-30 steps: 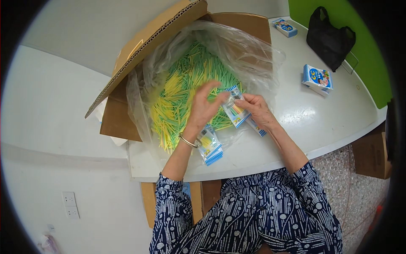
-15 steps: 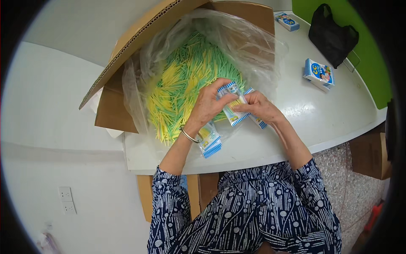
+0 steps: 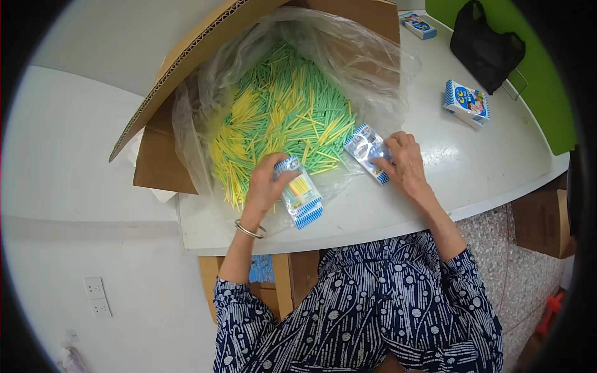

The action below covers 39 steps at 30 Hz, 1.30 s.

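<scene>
My left hand (image 3: 264, 189) pinches a clear packet (image 3: 297, 181) with blue-and-white striped ends; yellow sticks show through it. That packet lies over at least one similar packet (image 3: 310, 219), whose striped end shows below. My right hand (image 3: 407, 165) has its thumb and fingers closed on the edge of another printed packet (image 3: 364, 146); whether it holds sticks I cannot tell. Behind both hands, a heap of thin yellow and green sticks (image 3: 292, 105) spills from a clear plastic liner (image 3: 367, 87) in a tipped cardboard box (image 3: 158, 158).
At the right of the white table (image 3: 454, 168) lie a blue-and-white pack (image 3: 466, 102) and, farther back, a similar pack (image 3: 418, 26). A black bag (image 3: 488, 50) leans by the green panel (image 3: 550, 93). Another cardboard box (image 3: 541, 224) sits beyond the table's right edge.
My hands have moved apart. The left has carried the packet left and nearer, onto the other packet. My right hand has let go of it and taken the packet beside it.
</scene>
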Each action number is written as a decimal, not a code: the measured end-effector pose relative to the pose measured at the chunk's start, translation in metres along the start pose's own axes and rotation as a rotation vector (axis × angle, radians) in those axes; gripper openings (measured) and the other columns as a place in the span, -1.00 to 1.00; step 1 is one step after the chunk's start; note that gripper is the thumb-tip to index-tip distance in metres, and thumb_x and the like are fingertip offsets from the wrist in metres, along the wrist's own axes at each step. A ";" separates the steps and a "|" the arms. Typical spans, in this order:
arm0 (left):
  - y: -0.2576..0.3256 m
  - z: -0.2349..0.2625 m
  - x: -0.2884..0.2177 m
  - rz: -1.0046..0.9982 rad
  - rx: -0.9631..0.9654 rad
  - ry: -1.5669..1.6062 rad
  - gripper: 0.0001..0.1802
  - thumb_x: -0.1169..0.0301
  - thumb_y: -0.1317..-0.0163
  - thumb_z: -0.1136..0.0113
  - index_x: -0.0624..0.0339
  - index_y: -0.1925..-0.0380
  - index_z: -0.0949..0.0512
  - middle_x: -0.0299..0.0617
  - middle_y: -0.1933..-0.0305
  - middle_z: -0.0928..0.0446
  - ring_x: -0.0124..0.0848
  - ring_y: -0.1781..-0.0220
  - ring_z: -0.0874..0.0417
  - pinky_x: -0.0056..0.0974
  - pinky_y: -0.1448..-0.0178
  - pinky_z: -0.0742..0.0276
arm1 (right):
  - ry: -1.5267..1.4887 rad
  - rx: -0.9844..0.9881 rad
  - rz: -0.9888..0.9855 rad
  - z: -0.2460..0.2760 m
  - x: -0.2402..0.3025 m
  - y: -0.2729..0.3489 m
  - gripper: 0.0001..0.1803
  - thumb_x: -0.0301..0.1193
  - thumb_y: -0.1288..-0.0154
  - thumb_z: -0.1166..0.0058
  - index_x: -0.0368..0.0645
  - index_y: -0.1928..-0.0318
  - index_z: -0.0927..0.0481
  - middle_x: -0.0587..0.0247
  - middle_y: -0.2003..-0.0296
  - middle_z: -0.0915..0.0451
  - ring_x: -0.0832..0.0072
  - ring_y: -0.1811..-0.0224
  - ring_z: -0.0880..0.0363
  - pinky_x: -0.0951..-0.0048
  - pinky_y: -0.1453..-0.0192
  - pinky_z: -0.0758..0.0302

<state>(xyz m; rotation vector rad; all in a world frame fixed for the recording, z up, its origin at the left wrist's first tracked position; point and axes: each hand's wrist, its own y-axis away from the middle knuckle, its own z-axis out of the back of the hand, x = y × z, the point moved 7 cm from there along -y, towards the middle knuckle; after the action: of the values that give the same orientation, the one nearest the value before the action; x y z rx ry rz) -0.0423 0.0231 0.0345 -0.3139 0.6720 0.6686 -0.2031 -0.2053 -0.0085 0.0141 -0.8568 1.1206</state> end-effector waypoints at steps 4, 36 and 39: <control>0.005 -0.007 -0.016 -0.157 -0.176 -0.399 -0.51 0.39 0.05 -0.31 0.23 0.06 -0.45 -0.04 0.02 -0.40 -0.09 0.01 -0.38 -0.11 -0.06 -0.27 | -0.018 0.020 0.038 -0.013 -0.012 0.001 -0.74 -0.37 -0.02 -0.24 -0.22 0.28 -0.53 0.18 0.27 -0.43 0.24 0.20 -0.37 0.27 0.10 -0.29; -0.040 -0.052 -0.074 -0.230 -0.074 0.077 -0.85 0.43 -0.09 -0.23 0.27 0.37 -0.63 -0.16 0.51 -0.52 -0.38 0.33 -0.44 -0.35 0.20 -0.36 | -0.797 0.376 -0.296 -0.020 0.026 -0.013 -0.76 -0.36 -0.16 -0.15 -0.35 0.33 -0.61 0.27 0.64 -0.47 0.62 0.58 -0.32 0.50 0.49 -0.27; -0.039 -0.049 -0.074 -0.235 -0.077 0.063 -0.85 0.41 -0.10 -0.23 0.28 0.40 -0.63 -0.15 0.50 -0.52 -0.34 0.33 -0.44 -0.33 0.19 -0.37 | -0.752 0.381 -0.256 -0.024 0.025 -0.014 -0.73 -0.33 -0.17 -0.14 -0.35 0.36 -0.61 0.27 0.66 -0.43 0.64 0.58 -0.29 0.48 0.50 -0.24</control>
<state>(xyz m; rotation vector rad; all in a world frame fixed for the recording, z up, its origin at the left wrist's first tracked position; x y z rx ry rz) -0.0831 -0.0633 0.0496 -0.4793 0.6580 0.4622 -0.1736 -0.1830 -0.0043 0.8838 -1.2420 1.0202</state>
